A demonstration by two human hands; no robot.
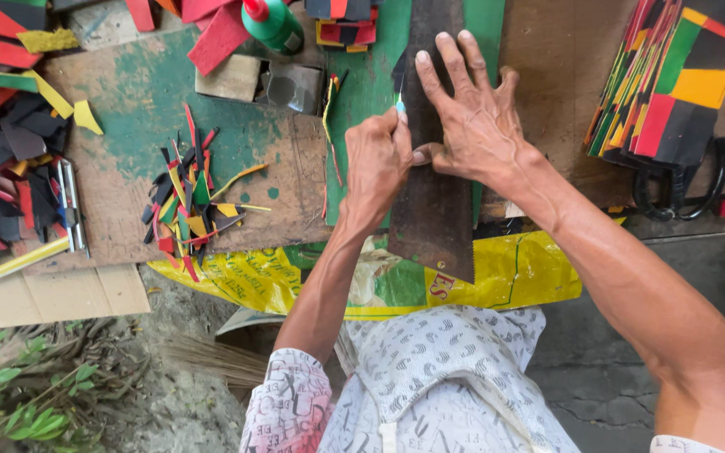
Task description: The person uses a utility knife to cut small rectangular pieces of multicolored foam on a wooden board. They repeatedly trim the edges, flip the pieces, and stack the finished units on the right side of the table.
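My right hand point(472, 117) lies flat, fingers spread, pressing down on a long rusty saw blade point(431, 210) that lies across a green sheet point(371, 84). My left hand point(377, 164) is closed around a small light-blue cutter point(399, 102), its tip against the blade's left edge where the green sheet meets it. A thin multicoloured strip point(329, 126) lies just left of the cut line.
A worn wooden board point(127, 126) holds a heap of coloured offcuts point(188, 201). Red and black scraps point(2, 126) pile at left beside a metal tool point(71, 214). A green bottle point(272, 23) stands at the top. Striped multicoloured pieces point(673, 80) are stacked at right. A yellow bag point(513, 273) hangs at the edge.
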